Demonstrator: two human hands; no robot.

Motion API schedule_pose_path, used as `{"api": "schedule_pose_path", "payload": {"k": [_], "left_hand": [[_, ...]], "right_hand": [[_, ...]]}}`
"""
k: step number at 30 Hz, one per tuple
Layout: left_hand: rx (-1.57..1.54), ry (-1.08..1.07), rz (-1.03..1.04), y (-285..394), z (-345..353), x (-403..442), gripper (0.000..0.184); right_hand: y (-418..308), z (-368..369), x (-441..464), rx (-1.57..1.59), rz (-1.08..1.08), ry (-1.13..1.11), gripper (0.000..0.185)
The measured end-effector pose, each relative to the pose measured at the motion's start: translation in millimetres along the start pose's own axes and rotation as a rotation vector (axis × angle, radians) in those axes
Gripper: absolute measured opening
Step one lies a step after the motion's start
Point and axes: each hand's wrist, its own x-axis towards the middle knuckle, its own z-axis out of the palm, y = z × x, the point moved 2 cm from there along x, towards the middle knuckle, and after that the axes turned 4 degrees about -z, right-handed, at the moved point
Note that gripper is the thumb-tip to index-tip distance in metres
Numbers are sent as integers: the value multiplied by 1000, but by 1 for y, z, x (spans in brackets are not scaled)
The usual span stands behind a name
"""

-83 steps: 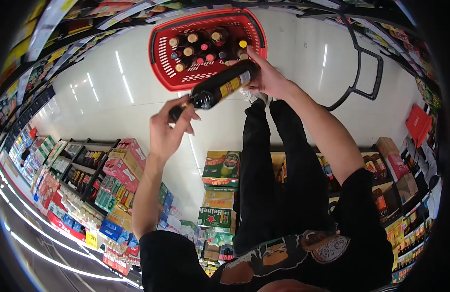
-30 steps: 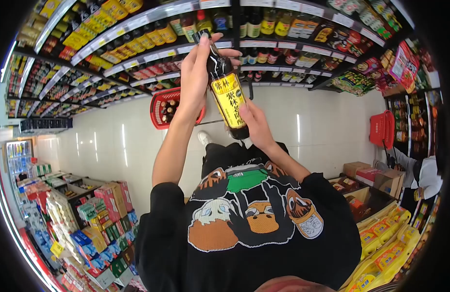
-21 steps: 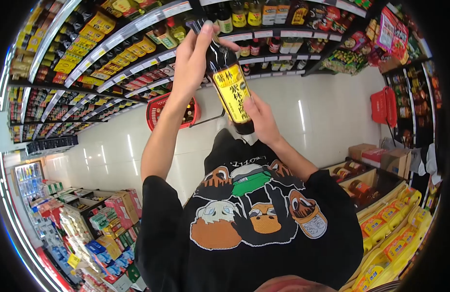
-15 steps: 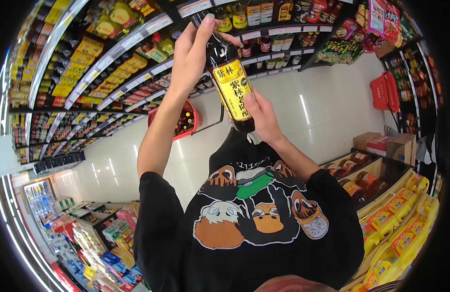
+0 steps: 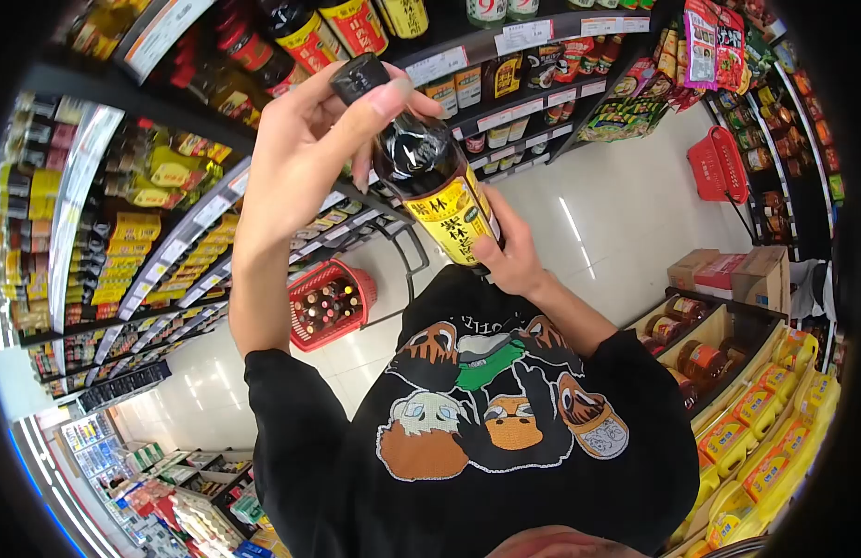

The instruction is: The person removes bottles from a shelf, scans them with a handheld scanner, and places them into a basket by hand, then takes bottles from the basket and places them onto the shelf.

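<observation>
A dark glass vinegar bottle (image 5: 437, 203) with a yellow label and a black cap slants in front of my chest, cap end up and to the left. My left hand (image 5: 300, 153) is closed around its neck, with the thumb lying beside the cap and some fingers hidden behind the glass. Lower down, my right hand (image 5: 519, 244) grips the body from the right side, thumb over the label's edge. The base is partly covered by that hand. Just beyond the cap are more dark bottles (image 5: 305, 35) with yellow and red labels on the upper shelf.
A red basket (image 5: 330, 337) of several bottles stands on the floor at left. Another red basket (image 5: 716, 166) is at far right. Cardboard boxes (image 5: 760, 277) and a display of yellow-packed bottles (image 5: 760, 423) line the right. Snack bags (image 5: 714, 46) hang from the shelf end.
The upper shelf now looms larger and nearer. The bottle's cap end has come lower and tilted further left, both hands still on it. More of the floor basket shows.
</observation>
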Motion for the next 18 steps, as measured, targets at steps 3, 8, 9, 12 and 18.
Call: {"api": "schedule_pose_path", "payload": {"k": [3,8,9,12,18], "left_hand": [[-55,-30,42,5,-2,21,28],[64,-5,246,8,-1,46,33],[45,-5,387,-1,-1,55,37],[176,1,566,-2,0,74,42],[190,90,572,-7,6,102,46]], "right_hand": [[15,-26,32,-22,-82,-7,77],[73,-62,69,226,113,115,69],[70,-62,83,228,110,115,69],[50,-62,122,672,475,37,74],[37,-82,162,1075,632,-123,85]]}}
